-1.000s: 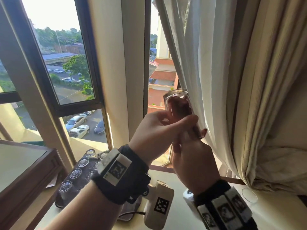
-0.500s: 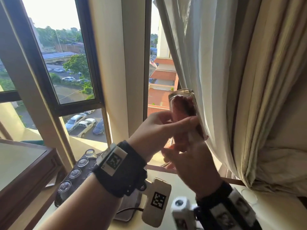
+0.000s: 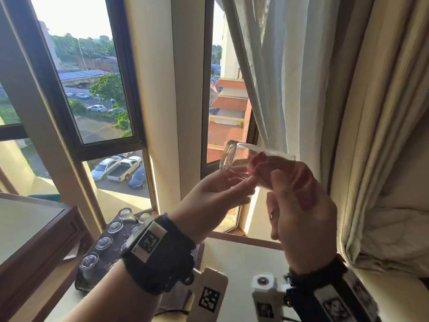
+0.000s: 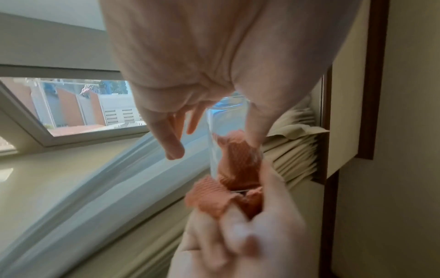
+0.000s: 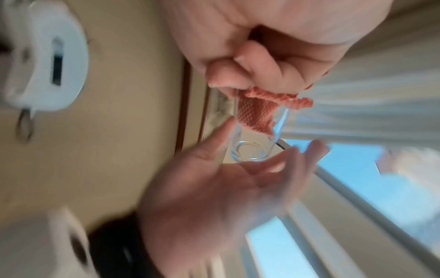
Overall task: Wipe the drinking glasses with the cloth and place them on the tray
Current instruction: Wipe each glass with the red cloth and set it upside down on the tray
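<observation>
I hold a clear drinking glass (image 3: pixel 234 159) up before the window, lying nearly sideways with its thick base to the left. My left hand (image 3: pixel 216 194) grips it near the base between thumb and fingers. A pink cloth (image 3: pixel 262 166) is stuffed into the glass mouth, and my right hand (image 3: pixel 301 217) pinches its bunched end. In the left wrist view the cloth (image 4: pixel 238 159) fills the lower part of the glass (image 4: pixel 214 131). The right wrist view, blurred, shows the glass base (image 5: pixel 250 150) by my left fingers. A dark tray (image 3: pixel 83 282) at lower left carries several upturned glasses (image 3: pixel 104 242).
Pale curtains (image 3: pixel 301 77) hang close to the right of the glass. The window frame (image 3: pixel 130 140) stands behind. A wooden cabinet with a glass top (image 3: pixel 34 228) borders the tray on the left. The cream counter (image 3: pixel 243 256) lies below my hands.
The glass has tipped from nearly upright to nearly sideways, base swinging left. My right hand has shifted right with the cloth still inside the glass.
</observation>
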Demonstrator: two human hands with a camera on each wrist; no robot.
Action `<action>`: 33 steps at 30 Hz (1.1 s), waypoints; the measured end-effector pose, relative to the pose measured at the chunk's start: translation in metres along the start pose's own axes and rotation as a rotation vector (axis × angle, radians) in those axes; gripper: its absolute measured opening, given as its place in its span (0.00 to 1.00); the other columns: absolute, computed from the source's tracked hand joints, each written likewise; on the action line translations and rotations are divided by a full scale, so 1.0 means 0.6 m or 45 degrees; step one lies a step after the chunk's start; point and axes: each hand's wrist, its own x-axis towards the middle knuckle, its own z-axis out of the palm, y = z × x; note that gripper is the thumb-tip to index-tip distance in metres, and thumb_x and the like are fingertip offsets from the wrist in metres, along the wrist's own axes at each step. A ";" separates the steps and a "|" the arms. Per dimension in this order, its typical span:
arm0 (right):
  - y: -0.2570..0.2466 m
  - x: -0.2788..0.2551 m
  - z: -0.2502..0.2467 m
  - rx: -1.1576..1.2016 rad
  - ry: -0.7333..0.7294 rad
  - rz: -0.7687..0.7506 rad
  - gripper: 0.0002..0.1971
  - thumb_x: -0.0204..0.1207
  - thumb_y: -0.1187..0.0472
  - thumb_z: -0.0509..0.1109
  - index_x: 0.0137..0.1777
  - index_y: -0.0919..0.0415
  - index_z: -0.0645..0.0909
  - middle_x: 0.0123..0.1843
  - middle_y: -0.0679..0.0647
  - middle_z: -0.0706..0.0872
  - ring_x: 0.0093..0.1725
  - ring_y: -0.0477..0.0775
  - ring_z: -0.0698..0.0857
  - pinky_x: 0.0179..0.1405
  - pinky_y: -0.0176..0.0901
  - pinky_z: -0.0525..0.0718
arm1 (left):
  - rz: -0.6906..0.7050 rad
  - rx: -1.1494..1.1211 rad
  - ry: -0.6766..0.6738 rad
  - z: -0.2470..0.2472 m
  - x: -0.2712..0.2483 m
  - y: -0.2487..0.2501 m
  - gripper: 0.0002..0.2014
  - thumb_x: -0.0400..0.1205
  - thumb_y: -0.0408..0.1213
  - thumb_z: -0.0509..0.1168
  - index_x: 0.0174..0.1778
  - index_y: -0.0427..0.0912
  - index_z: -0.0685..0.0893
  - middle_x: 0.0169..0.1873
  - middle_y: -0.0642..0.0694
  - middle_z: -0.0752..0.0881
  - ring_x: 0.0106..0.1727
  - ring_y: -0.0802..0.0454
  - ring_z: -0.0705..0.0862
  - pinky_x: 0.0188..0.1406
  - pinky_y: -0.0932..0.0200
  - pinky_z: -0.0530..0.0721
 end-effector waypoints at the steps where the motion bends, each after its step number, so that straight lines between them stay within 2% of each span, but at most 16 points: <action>1: 0.002 -0.002 -0.004 -0.195 -0.035 -0.214 0.11 0.81 0.44 0.73 0.47 0.50 0.83 0.25 0.47 0.82 0.19 0.47 0.79 0.20 0.41 0.77 | -0.027 -0.043 0.029 0.001 -0.002 0.005 0.20 0.81 0.52 0.75 0.66 0.46 0.90 0.64 0.39 0.91 0.67 0.41 0.90 0.77 0.37 0.83; 3: 0.016 -0.002 -0.009 -0.478 -0.176 -0.651 0.07 0.82 0.53 0.74 0.48 0.50 0.77 0.31 0.41 0.83 0.25 0.39 0.82 0.24 0.36 0.80 | -0.105 -0.162 0.065 0.006 -0.003 0.023 0.30 0.75 0.64 0.76 0.64 0.45 0.90 0.61 0.38 0.92 0.62 0.43 0.92 0.71 0.42 0.86; 5: 0.032 -0.005 -0.007 -0.698 -0.304 -0.915 0.09 0.79 0.61 0.76 0.56 0.51 0.81 0.48 0.39 0.89 0.34 0.29 0.82 0.34 0.27 0.80 | -0.126 -0.186 0.113 0.010 -0.002 0.048 0.34 0.71 0.72 0.75 0.58 0.44 0.91 0.53 0.40 0.94 0.53 0.50 0.93 0.62 0.47 0.87; 7: 0.042 -0.006 0.001 -0.856 -0.389 -0.948 0.21 0.80 0.59 0.76 0.72 0.50 0.83 0.70 0.46 0.87 0.40 0.36 0.86 0.39 0.32 0.85 | -0.054 -0.129 0.154 0.010 0.000 0.064 0.27 0.74 0.67 0.76 0.45 0.44 0.91 0.43 0.42 0.92 0.45 0.55 0.92 0.56 0.51 0.85; 9: 0.047 -0.007 0.009 -0.907 -0.410 -0.871 0.27 0.80 0.57 0.76 0.80 0.52 0.78 0.75 0.49 0.84 0.45 0.46 0.91 0.44 0.37 0.89 | 0.048 -0.015 0.213 0.009 0.004 0.072 0.20 0.77 0.60 0.79 0.40 0.44 0.91 0.42 0.39 0.92 0.44 0.52 0.92 0.57 0.49 0.86; 14: 0.013 -0.007 0.035 -0.593 -0.343 -0.533 0.26 0.75 0.58 0.81 0.72 0.59 0.82 0.47 0.41 0.90 0.42 0.32 0.89 0.46 0.18 0.81 | 0.151 0.002 0.090 0.001 0.015 0.068 0.10 0.80 0.49 0.79 0.41 0.46 0.94 0.44 0.40 0.93 0.48 0.48 0.93 0.59 0.48 0.89; 17: -0.026 -0.012 0.029 0.267 -0.670 0.124 0.23 0.70 0.64 0.84 0.65 0.57 0.84 0.31 0.56 0.89 0.23 0.54 0.86 0.17 0.43 0.82 | 0.217 -0.273 -0.122 -0.014 0.017 0.056 0.13 0.78 0.48 0.81 0.50 0.43 0.94 0.46 0.41 0.92 0.49 0.49 0.93 0.53 0.54 0.91; 18: -0.030 -0.016 0.027 0.524 -0.800 0.266 0.21 0.69 0.64 0.84 0.61 0.63 0.84 0.26 0.60 0.86 0.15 0.62 0.77 0.13 0.48 0.75 | 0.221 -0.385 -0.178 -0.019 0.017 0.051 0.19 0.77 0.49 0.82 0.56 0.38 0.93 0.49 0.40 0.92 0.50 0.47 0.93 0.54 0.51 0.92; 20: -0.026 -0.026 0.030 0.773 -0.867 0.405 0.23 0.68 0.60 0.84 0.51 0.77 0.81 0.23 0.65 0.82 0.10 0.63 0.63 0.12 0.48 0.66 | 0.228 -0.470 -0.187 -0.024 0.018 0.044 0.28 0.74 0.50 0.84 0.62 0.32 0.89 0.52 0.37 0.91 0.52 0.45 0.93 0.55 0.49 0.92; 22: -0.007 -0.030 0.039 0.608 -0.739 0.375 0.19 0.71 0.61 0.82 0.50 0.77 0.81 0.26 0.66 0.85 0.13 0.65 0.75 0.15 0.42 0.70 | 0.220 -0.339 -0.032 -0.026 0.021 0.041 0.23 0.75 0.51 0.83 0.55 0.36 0.93 0.49 0.37 0.92 0.48 0.47 0.93 0.51 0.52 0.92; 25: 0.029 -0.023 0.043 -0.530 -0.472 -0.316 0.05 0.79 0.59 0.75 0.46 0.60 0.84 0.28 0.49 0.87 0.24 0.43 0.83 0.30 0.21 0.76 | 0.094 0.001 0.233 -0.030 0.026 0.041 0.18 0.78 0.55 0.81 0.44 0.40 0.95 0.47 0.34 0.94 0.47 0.46 0.94 0.58 0.43 0.93; 27: 0.035 -0.016 0.041 -0.891 -0.487 -0.452 0.11 0.77 0.59 0.73 0.58 0.55 0.87 0.33 0.49 0.90 0.25 0.40 0.84 0.37 0.22 0.82 | -0.010 0.130 0.256 -0.030 0.024 0.037 0.21 0.75 0.58 0.81 0.43 0.40 0.95 0.49 0.33 0.94 0.49 0.43 0.94 0.65 0.36 0.91; 28: 0.028 -0.019 0.042 -0.817 -0.514 -0.356 0.14 0.76 0.60 0.74 0.61 0.50 0.86 0.36 0.52 0.92 0.28 0.45 0.87 0.39 0.32 0.89 | -0.030 0.119 0.231 -0.029 0.020 0.035 0.21 0.75 0.57 0.81 0.45 0.40 0.95 0.50 0.33 0.94 0.51 0.43 0.94 0.66 0.37 0.91; 30: 0.017 -0.018 0.039 -0.388 -0.490 -0.059 0.12 0.74 0.63 0.79 0.52 0.48 0.85 0.34 0.57 0.91 0.28 0.59 0.88 0.35 0.50 0.91 | 0.006 -0.069 0.121 -0.034 0.012 0.028 0.21 0.77 0.53 0.82 0.51 0.37 0.93 0.53 0.32 0.92 0.53 0.42 0.93 0.64 0.44 0.92; 31: 0.004 -0.023 0.040 -0.055 -0.591 0.198 0.09 0.68 0.64 0.83 0.44 0.54 0.87 0.30 0.59 0.89 0.25 0.66 0.84 0.28 0.52 0.86 | 0.043 -0.203 0.061 -0.038 0.009 0.024 0.27 0.75 0.53 0.84 0.56 0.32 0.91 0.54 0.30 0.90 0.55 0.40 0.92 0.65 0.44 0.91; 33: -0.017 -0.031 0.047 0.388 -0.690 0.587 0.15 0.59 0.62 0.85 0.33 0.71 0.82 0.22 0.62 0.82 0.18 0.60 0.72 0.19 0.47 0.68 | 0.099 -0.401 -0.020 -0.047 0.008 0.017 0.42 0.71 0.55 0.85 0.66 0.21 0.83 0.58 0.27 0.84 0.58 0.35 0.88 0.67 0.36 0.86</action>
